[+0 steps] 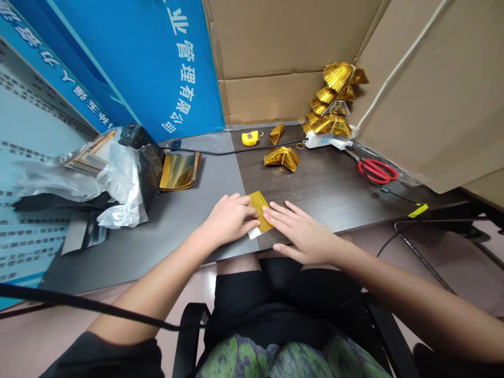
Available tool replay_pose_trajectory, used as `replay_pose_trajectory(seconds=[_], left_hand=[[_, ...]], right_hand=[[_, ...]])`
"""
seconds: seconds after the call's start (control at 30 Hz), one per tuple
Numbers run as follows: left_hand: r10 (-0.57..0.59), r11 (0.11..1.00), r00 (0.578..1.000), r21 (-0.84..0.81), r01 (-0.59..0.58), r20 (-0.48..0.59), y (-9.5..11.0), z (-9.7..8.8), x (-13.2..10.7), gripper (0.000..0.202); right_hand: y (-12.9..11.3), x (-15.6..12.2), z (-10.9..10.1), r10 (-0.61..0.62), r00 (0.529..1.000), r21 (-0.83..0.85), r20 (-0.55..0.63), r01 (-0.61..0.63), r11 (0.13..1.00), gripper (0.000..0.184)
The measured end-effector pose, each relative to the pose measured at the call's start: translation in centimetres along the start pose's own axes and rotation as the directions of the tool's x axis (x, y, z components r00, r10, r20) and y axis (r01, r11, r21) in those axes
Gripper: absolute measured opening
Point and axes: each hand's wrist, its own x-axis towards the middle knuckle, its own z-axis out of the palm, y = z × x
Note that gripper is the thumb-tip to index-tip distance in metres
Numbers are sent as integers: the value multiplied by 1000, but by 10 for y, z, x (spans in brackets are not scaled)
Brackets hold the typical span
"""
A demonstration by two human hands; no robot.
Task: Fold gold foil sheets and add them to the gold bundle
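Note:
A small sheet of gold foil paper (pixel 259 203) with a white strip at its near edge lies on the table in front of me. My left hand (pixel 232 219) is at its left side, fingers curled, with thumb and forefinger closed on the paper's edge. My right hand (pixel 303 233) rests from the right, its fingers stretched out and the fingertips touching the gold sheet. Beyond my hands sits a fanned bundle of folded gold paper (pixel 282 158), and behind it a smaller folded gold piece (pixel 276 134).
A stack of gold sheets (pixel 179 170) lies left, beside plastic bags (pixel 126 178). At the back are a yellow tape measure (pixel 250 138), a rubber band (pixel 300 146), a white power strip (pixel 318 139) and piled gold bundles (pixel 331 100). Red-handled scissors (pixel 377 171) lie right. Cardboard (pixel 268 97) stands behind.

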Motion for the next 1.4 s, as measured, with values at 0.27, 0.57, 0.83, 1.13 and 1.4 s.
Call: replay_pose_trajectory(seconds=[0.27, 0.57, 0.83, 1.13, 1.4], left_hand=[[97, 995, 993, 13, -96, -65, 11, 18, -37, 51], [225, 972, 935, 124, -198, -275, 18, 44, -62, 35], [95, 991, 927, 120, -55, -362, 34, 49, -60, 32], [98, 988, 930, 148, -49, -353, 40, 51, -64, 45], [0, 1000, 951, -4, -1, -310, 34, 45, -62, 50]], right_hand=[[-7, -6, 11, -42, 990, -2, -136, 42, 999, 46], [-13, -16, 17, -94, 954, 44, -284, 111, 993, 20], [-11, 4, 8, -32, 988, 91, -154, 47, 995, 39], [-13, -7, 11, 32, 993, 163, -116, -13, 986, 55], [-11, -6, 3, -26, 986, 164, -165, 53, 985, 41]])
